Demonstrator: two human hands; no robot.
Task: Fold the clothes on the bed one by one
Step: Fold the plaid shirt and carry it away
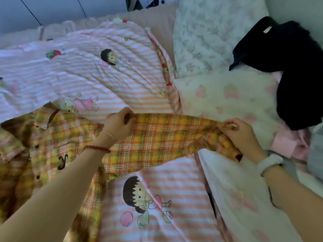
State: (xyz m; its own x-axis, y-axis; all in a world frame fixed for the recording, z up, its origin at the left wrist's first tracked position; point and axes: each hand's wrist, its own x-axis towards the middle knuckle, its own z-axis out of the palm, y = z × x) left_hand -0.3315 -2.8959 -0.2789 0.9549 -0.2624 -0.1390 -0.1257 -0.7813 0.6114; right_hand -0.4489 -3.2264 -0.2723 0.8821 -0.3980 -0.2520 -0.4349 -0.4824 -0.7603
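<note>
Left hand (118, 125) and right hand (239, 132), fingers pinching plaid shirt (157, 137) sleeve, on striped bedcover (87, 75)

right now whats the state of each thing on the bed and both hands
plaid shirt: unfolded, sleeve stretched out between the hands
left hand: pinching the sleeve's upper edge
right hand: gripping the sleeve's cuff end
dark garment: crumpled, unfolded
pink garment: bunched up
striped quilt: spread flat
</note>
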